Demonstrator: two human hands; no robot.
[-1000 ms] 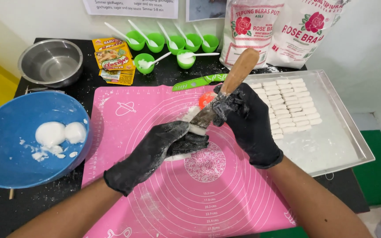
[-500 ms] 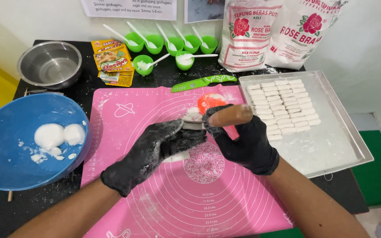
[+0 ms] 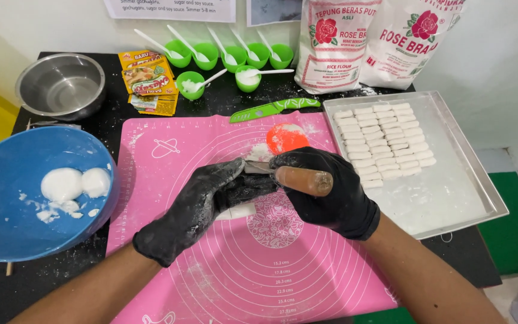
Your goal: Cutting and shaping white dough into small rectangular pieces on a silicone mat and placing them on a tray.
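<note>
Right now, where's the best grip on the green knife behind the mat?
Grip the green knife by its plain left end, the handle, coming from above. It lies flat on the black table, nearly level, and the patterned right end looks like the blade.

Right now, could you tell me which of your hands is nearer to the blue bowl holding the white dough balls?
Left. The left hand rests on the pink mat, just right of the blue bowl. The right hand, gripping a wooden-handled knife, is farther right, toward the metal tray.
</note>
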